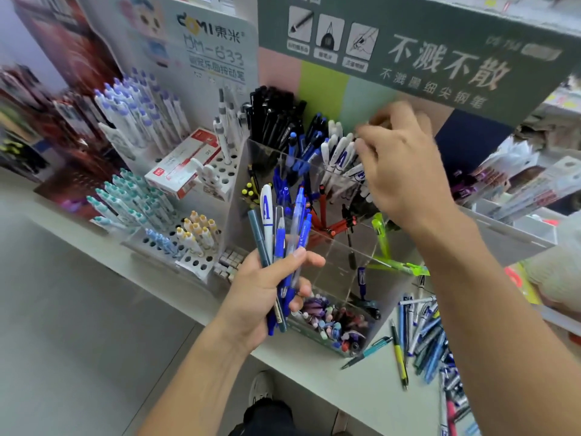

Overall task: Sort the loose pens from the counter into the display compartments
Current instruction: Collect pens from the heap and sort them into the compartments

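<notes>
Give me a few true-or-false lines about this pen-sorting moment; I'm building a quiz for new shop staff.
1. The left hand holds a bunch of pens. True.
2. The right hand rests flat on the counter. False: it reaches up over the white pens in the clear display.
3. Loose pens lie on the counter to the display's right. True.
4. The black pens stand in the front compartment. False: they stand at the back.
</notes>
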The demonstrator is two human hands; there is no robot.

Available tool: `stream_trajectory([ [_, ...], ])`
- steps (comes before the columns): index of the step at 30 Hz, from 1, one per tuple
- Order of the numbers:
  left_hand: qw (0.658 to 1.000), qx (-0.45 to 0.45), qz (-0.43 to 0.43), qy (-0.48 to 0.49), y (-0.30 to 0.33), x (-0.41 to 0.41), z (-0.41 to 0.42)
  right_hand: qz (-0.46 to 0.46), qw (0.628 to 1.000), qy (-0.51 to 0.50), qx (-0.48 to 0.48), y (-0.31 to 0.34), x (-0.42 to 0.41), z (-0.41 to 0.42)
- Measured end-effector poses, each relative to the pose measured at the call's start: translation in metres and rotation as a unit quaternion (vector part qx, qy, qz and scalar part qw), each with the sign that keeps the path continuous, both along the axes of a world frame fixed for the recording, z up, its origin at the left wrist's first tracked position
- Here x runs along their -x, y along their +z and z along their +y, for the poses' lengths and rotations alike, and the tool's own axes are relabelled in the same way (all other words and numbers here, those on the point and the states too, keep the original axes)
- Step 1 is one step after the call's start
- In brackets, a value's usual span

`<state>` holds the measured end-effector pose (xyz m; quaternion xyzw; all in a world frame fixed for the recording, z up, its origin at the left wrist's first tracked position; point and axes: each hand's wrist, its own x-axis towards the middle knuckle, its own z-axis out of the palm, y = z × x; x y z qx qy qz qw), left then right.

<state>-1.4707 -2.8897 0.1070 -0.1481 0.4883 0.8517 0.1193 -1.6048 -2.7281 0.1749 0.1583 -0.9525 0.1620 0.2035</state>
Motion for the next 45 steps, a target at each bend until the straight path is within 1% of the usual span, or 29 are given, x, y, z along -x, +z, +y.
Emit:
stream_trajectory([
  [1, 1.0, 0.002, 0.004, -0.004, 0.0, -0.001, -0.001, 0.026, 0.999, -0.002, 0.035, 0.002, -0.015, -0.002],
  [2, 1.0, 0.002, 0.008, -0.008, 0.0, -0.002, -0.001, 0.033, 0.995, -0.007, 0.092, 0.003, -0.032, -0.004],
  [3, 1.0, 0.003, 0.013, -0.014, -0.001, -0.003, -0.002, 0.0, 0.99, -0.007, 0.141, 0.001, -0.047, -0.007],
  [4, 1.0, 0.005, 0.019, -0.024, -0.001, -0.004, -0.003, -0.081, 0.982, -0.004, 0.173, -0.002, -0.059, -0.01],
  [5, 0.999, 0.008, 0.025, -0.036, -0.002, -0.005, -0.003, -0.188, 0.962, 0.004, 0.199, -0.007, -0.067, -0.013],
  [6, 0.998, 0.015, 0.03, -0.048, -0.002, -0.006, -0.004, -0.286, 0.928, 0.014, 0.236, -0.013, -0.072, -0.014],
  [7, 0.997, 0.024, 0.032, -0.059, -0.003, -0.006, -0.004, -0.355, 0.887, 0.024, 0.294, -0.019, -0.075, -0.015],
  [8, 0.997, 0.033, 0.034, -0.066, -0.003, -0.006, -0.005, -0.39, 0.85, 0.027, 0.354, -0.023, -0.075, -0.014],
  [9, 0.996, 0.04, 0.034, -0.069, -0.004, -0.006, -0.006, -0.405, 0.823, 0.03, 0.398, -0.026, -0.074, -0.013],
  [10, 0.996, 0.045, 0.03, -0.068, -0.005, -0.006, -0.006, -0.41, 0.809, 0.035, 0.421, -0.029, -0.073, -0.011],
  [12, 0.996, 0.056, 0.02, -0.064, -0.008, -0.007, -0.008, -0.41, 0.796, 0.047, 0.443, -0.03, -0.073, -0.009],
  [14, 0.996, 0.07, 0.012, -0.058, -0.012, -0.008, -0.011, -0.389, 0.798, 0.044, 0.457, -0.032, -0.072, -0.008],
  [17, 0.996, 0.065, 0.009, -0.055, -0.016, -0.009, -0.016, -0.346, 0.816, 0.028, 0.462, -0.034, -0.065, -0.008],
  [19, 0.997, 0.053, 0.006, -0.058, -0.016, -0.01, -0.02, -0.345, 0.82, 0.038, 0.456, -0.035, -0.065, -0.012],
  [20, 0.997, 0.043, 0.002, -0.058, -0.016, -0.009, -0.022, -0.358, 0.815, 0.046, 0.454, -0.035, -0.066, -0.016],
  [23, 0.997, 0.031, -0.008, -0.064, -0.014, -0.006, -0.029, -0.432, 0.766, 0.065, 0.471, -0.038, -0.074, -0.026],
  [24, 0.997, 0.039, -0.006, -0.068, -0.014, -0.004, -0.031, -0.442, 0.759, 0.07, 0.474, -0.036, -0.075, -0.028],
  [25, 0.997, 0.049, -0.003, -0.064, -0.013, -0.003, -0.033, -0.433, 0.764, 0.075, 0.473, -0.031, -0.074, -0.027],
  [26, 0.997, 0.058, -0.003, -0.047, -0.014, 0.0, -0.035, -0.402, 0.782, 0.083, 0.468, -0.023, -0.072, -0.025],
  [27, 0.998, 0.063, -0.008, -0.014, -0.016, 0.003, -0.039, -0.35, 0.81, 0.093, 0.462, -0.013, -0.068, -0.022],
  [28, 0.997, 0.069, -0.018, 0.028, -0.02, 0.006, -0.043, -0.277, 0.843, 0.102, 0.45, -0.001, -0.062, -0.019],
  [30, 0.991, 0.088, -0.035, 0.094, -0.027, 0.012, -0.051, -0.113, 0.904, 0.111, 0.397, 0.017, -0.049, -0.017],
  [31, 0.988, 0.098, -0.036, 0.11, -0.03, 0.014, -0.054, -0.053, 0.925, 0.111, 0.361, 0.02, -0.042, -0.02],
  [32, 0.987, 0.106, -0.034, 0.117, -0.032, 0.015, -0.055, -0.017, 0.94, 0.106, 0.323, 0.018, -0.034, -0.026],
  [33, 0.986, 0.112, -0.03, 0.122, -0.033, 0.017, -0.054, -0.001, 0.953, 0.097, 0.288, 0.011, -0.027, -0.034],
  [34, 0.985, 0.115, -0.026, 0.127, -0.033, 0.019, -0.052, -0.004, 0.962, 0.091, 0.259, 0.001, -0.02, -0.041],
  [38, 0.981, 0.124, -0.014, 0.148, -0.034, 0.035, -0.039, -0.099, 0.976, 0.087, 0.173, -0.041, -0.002, -0.063],
  [41, 0.979, 0.122, -0.029, 0.161, -0.035, 0.042, -0.039, -0.119, 0.986, 0.046, 0.109, -0.048, 0.0, -0.071],
  [45, 0.982, 0.108, -0.014, 0.153, -0.034, 0.04, -0.04, -0.212, 0.971, 0.006, 0.106, -0.038, 0.008, -0.074],
])
